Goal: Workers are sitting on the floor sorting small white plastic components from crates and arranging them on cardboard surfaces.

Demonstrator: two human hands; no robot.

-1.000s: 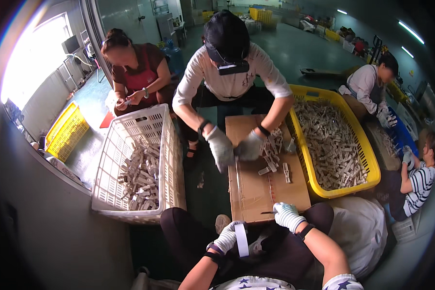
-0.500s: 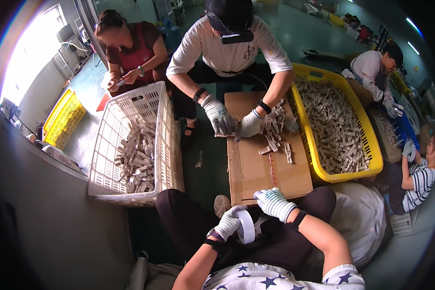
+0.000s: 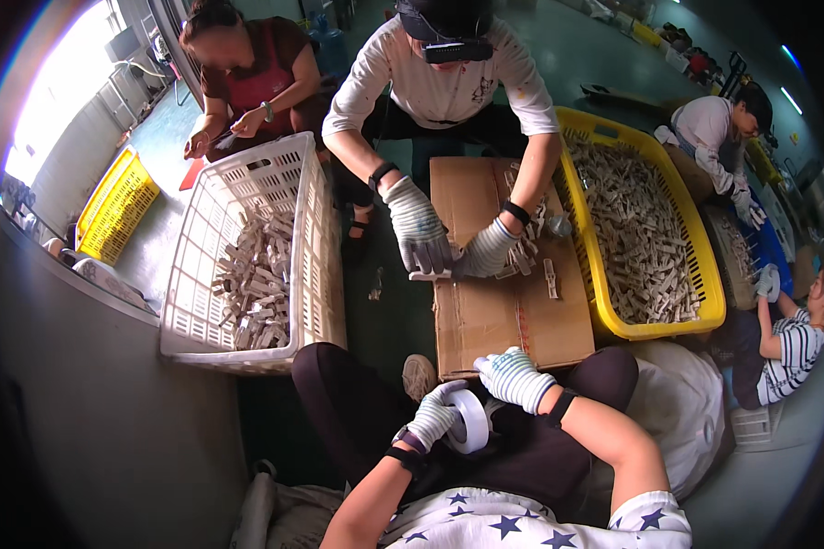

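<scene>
My left hand (image 3: 435, 417), in a striped knit glove, is closed around a roll of white tape (image 3: 471, 423) held above my lap. At the front edge of the cardboard box (image 3: 485, 334), my gloved right hand (image 3: 515, 379) is closed with its fingertips together; what lies between them is too small to make out. A single light-coloured clip-like piece (image 3: 551, 278) lies on the box, with a loose pile of similar pieces (image 3: 522, 254) behind it. Across the box, a co-worker's gloved hands (image 3: 439, 247) hold a similar pale piece at the box's left edge.
To the left stands a white plastic crate (image 3: 318, 274) partly filled with such pieces. A yellow basket (image 3: 604, 311) full of them stands right of the box. A white sack (image 3: 673, 403) lies by my right knee. Other people sit at the back left and far right.
A thin dark strip that stuck out from my right fingertips no longer shows clearly. My left hand still holds the tape roll. The co-worker's hands have shifted slightly nearer to me.
</scene>
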